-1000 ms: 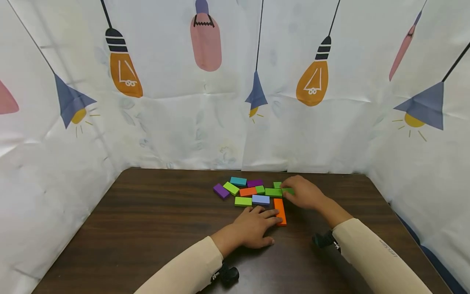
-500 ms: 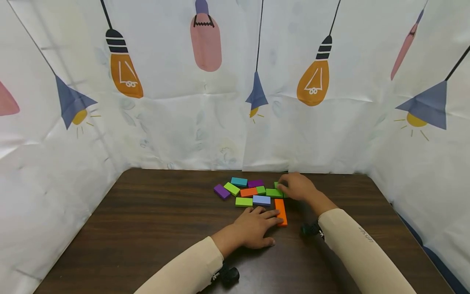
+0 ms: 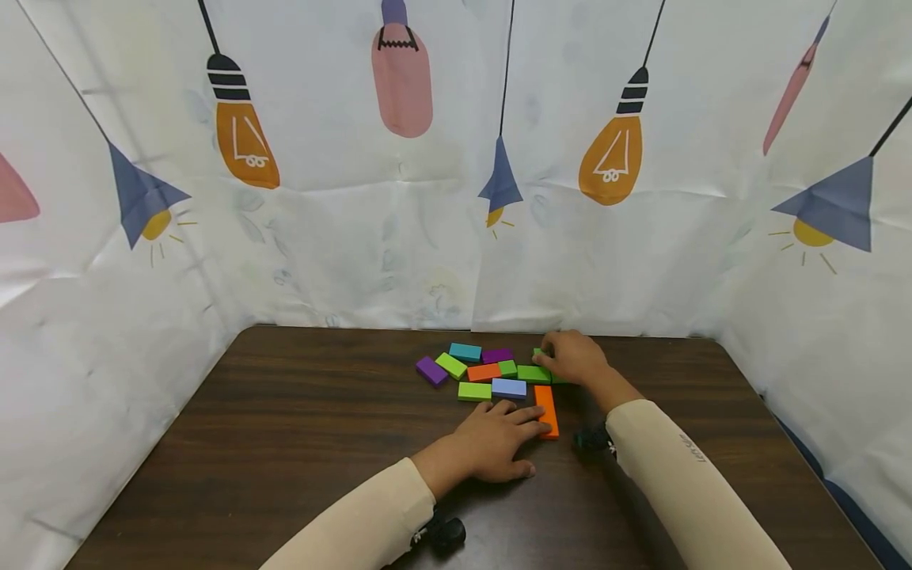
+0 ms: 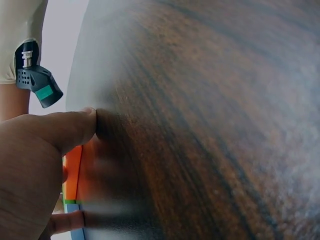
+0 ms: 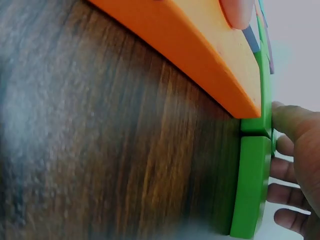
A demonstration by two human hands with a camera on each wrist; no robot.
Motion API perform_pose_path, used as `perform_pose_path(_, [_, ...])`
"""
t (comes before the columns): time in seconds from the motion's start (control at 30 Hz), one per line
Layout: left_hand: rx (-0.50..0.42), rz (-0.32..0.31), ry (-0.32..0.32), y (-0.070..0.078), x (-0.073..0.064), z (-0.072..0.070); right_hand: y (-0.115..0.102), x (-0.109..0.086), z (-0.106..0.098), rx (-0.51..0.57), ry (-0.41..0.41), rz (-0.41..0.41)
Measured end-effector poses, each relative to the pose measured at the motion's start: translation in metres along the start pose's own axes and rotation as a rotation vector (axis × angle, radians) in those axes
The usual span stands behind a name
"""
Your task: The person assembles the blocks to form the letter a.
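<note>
My left hand [image 3: 492, 443] lies with its fingers spread, fingertips on the long orange block [image 3: 547, 413]. The left wrist view shows its thumb [image 4: 75, 130] on the table beside the orange block [image 4: 73, 172]. My right hand [image 3: 579, 360] is at the back right of the group, thumb and fingers bent around a small green block [image 3: 537, 351], which they partly cover. Below that hand, a green block [image 3: 533, 374] touches another green block [image 5: 251, 187], mostly hidden in the head view. A blue block [image 3: 509, 388] lies left of the orange one.
Several more blocks lie close by: lime [image 3: 474, 391], red-orange [image 3: 484, 373], teal [image 3: 465, 352] and purple [image 3: 431, 370]. The dark wooden table [image 3: 271, 443] meets a printed white curtain [image 3: 321, 253] along its back edge.
My right hand has moved left and slightly back, from the right-hand green block to the small green block behind. My left hand has stayed in place.
</note>
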State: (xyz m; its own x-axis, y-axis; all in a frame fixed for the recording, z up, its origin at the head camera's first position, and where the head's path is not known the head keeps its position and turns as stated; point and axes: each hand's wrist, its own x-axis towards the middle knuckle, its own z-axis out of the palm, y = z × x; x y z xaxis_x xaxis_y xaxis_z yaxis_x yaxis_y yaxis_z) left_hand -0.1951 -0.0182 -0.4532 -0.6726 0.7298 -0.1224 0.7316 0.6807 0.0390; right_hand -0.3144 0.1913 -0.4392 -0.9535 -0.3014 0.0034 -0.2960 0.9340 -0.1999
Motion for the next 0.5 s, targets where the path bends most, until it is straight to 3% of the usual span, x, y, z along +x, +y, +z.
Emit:
perform_pose_path(0.2, [-0.003,0.005,0.002,-0.0002,0.0002,0.0010,0.0009,0.0022,0.0043,-0.029,0.038,0.012])
perform_pose_path(0.5, [-0.007,-0.003,-0.016,0.0003,-0.0001,-0.0001,0.0019,-0.0070,-0.0012,0.051,0.131,-0.033])
